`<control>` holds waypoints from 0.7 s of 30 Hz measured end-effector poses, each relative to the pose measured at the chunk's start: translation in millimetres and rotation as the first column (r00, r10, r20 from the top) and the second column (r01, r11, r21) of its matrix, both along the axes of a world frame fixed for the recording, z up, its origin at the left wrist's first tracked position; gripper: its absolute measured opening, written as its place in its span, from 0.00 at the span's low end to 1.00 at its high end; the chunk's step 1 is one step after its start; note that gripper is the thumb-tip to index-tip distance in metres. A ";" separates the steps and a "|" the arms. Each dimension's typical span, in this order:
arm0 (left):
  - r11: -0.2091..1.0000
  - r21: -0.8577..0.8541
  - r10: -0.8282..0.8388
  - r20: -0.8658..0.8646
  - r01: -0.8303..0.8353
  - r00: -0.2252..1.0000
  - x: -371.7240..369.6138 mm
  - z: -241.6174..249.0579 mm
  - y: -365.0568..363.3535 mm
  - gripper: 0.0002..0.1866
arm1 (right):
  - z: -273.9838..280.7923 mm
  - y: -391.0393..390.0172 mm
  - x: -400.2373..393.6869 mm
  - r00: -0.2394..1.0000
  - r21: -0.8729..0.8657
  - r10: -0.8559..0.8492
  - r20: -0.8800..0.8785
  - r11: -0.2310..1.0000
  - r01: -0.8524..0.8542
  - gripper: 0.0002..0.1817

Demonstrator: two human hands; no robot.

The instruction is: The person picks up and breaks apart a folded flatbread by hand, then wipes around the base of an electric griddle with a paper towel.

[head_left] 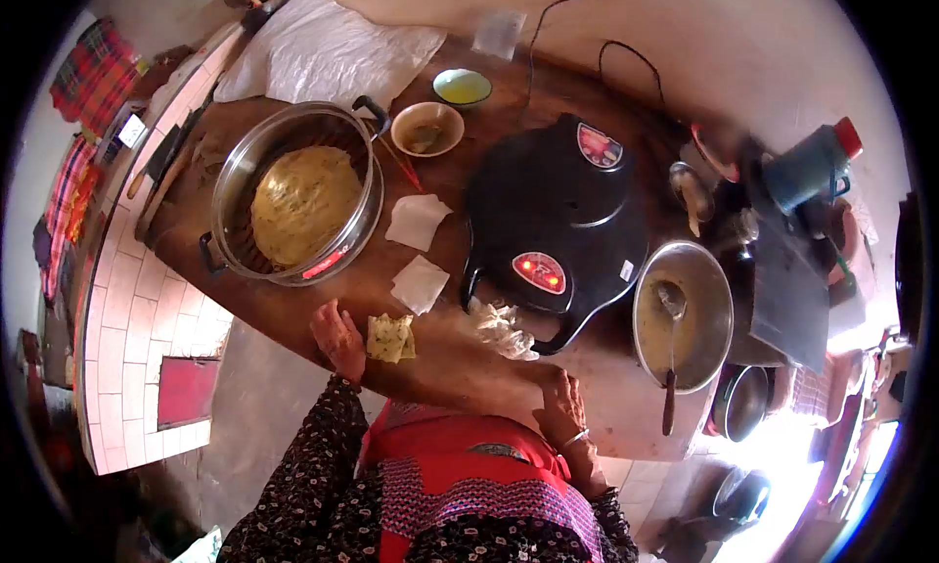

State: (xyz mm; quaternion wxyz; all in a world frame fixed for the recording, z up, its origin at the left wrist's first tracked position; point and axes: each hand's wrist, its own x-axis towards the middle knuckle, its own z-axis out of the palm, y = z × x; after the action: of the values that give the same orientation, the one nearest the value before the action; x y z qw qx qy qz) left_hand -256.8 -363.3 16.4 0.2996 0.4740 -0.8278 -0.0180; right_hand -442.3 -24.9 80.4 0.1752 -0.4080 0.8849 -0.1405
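Note:
My left hand rests at the table's front edge, fingers apart, with nothing visible in it. Just right of it lies a folded piece of flatbread flecked with green. My right hand lies on the table edge with its fingers stretched out, a bracelet at the wrist. Beyond it is a crumpled whitish cloth, against a closed black electric griddle with red lights on its panel. A steel pot at left holds a large round golden flatbread. A steel basin of pale batter stands right, a ladle in it.
Two white paper squares lie between pot and griddle. Behind them are a tan bowl, a small bowl of yellow liquid and a white plastic sheet. A blue-grey thermos stands far right. A black cord runs up the wall.

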 end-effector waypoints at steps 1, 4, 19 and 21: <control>0.999 -0.039 -0.023 -0.023 0.022 0.999 -0.7 0.8 0.7 0.15 | 2.4 -1.5 -1.4 1.000 -0.014 -0.007 0.022 1.000 0.007 0.36; 0.995 -0.096 0.013 -0.032 -0.016 0.999 -1.2 -12.1 -2.8 0.14 | 4.6 -0.9 -1.0 1.000 -0.036 -0.013 0.028 0.999 0.014 0.36; 0.995 0.091 0.042 -0.095 -0.034 0.995 -1.6 1.2 3.0 0.16 | 14.0 -9.1 -8.9 0.986 -0.053 0.116 0.121 0.992 -0.111 0.42; 0.998 -0.052 0.012 -0.067 -0.016 0.998 -0.2 -3.1 -0.1 0.16 | 6.8 -6.9 -8.4 0.994 -0.008 0.072 0.083 0.997 -0.072 0.42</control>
State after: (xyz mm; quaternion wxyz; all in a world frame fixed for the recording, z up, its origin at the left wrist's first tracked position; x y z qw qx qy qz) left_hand -257.0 -363.4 13.3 0.3395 0.4709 -0.8142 -0.0097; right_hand -450.7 -31.8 87.3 0.2158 -0.4338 0.8613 -0.1532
